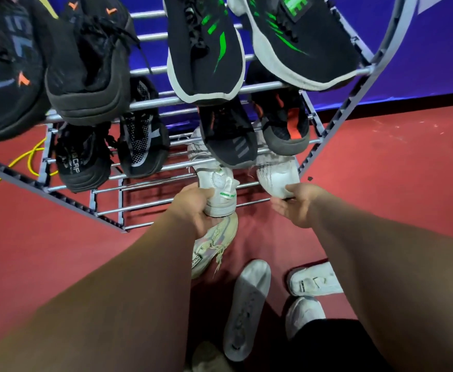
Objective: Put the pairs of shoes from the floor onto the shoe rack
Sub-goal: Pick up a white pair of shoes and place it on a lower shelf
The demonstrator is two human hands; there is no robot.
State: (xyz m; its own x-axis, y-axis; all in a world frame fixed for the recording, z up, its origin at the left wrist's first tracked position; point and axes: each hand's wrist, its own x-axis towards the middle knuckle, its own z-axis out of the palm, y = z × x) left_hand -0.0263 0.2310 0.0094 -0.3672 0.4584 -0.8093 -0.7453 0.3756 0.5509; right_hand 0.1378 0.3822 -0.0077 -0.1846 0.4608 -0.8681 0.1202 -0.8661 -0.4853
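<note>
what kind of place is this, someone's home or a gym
Hard to say for sure; likely a sports hall or studio, not a home: red rubbery floor, blue banner wall, yellow cable trailing behind the metal shoe rack.

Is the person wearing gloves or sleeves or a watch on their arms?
No. The left hand and the right hand are bare, with no gloves, and I see no rings. Both forearms are bare to the picture's edge: no sleeves, watch or bracelets show.
</note>
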